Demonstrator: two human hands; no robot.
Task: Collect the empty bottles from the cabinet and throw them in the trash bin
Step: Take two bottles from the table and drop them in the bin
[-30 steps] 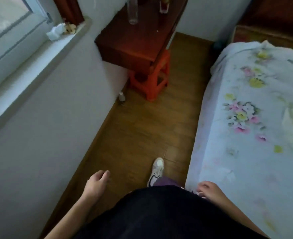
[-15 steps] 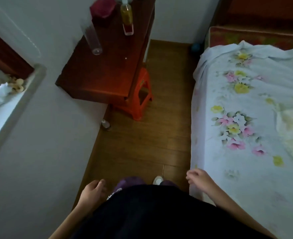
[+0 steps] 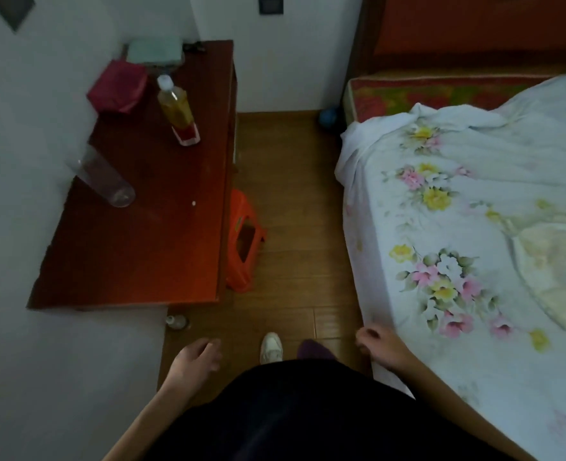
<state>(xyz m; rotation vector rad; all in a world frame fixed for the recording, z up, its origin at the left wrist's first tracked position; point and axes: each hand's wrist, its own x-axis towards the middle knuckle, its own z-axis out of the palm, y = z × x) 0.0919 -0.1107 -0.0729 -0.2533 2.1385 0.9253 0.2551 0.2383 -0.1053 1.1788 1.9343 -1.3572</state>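
Observation:
A dark red wooden cabinet (image 3: 161,247) stands against the left wall. On its top an empty clear plastic bottle (image 3: 105,179) stands near the wall side. Further back stands a capped bottle (image 3: 177,109) with yellow liquid and a red label. A small clear bottle (image 3: 176,321) sits on the floor at the cabinet's near corner. My left hand (image 3: 195,361) hangs low in front of the cabinet, fingers loosely curled, holding nothing. My right hand (image 3: 379,346) hangs by the bed's edge, fingers loosely curled and empty. No trash bin is in view.
An orange plastic stool (image 3: 246,241) stands partly under the cabinet. A bed with a floral sheet (image 3: 468,247) fills the right side. A red pouch (image 3: 118,86) and a pale box (image 3: 153,51) lie at the cabinet's back. A narrow strip of wooden floor (image 3: 291,194) runs between.
I have walked forward along the aisle. The cabinet and its bottles have come much closer, and the window sill has left the view. Both hands stay low and empty.

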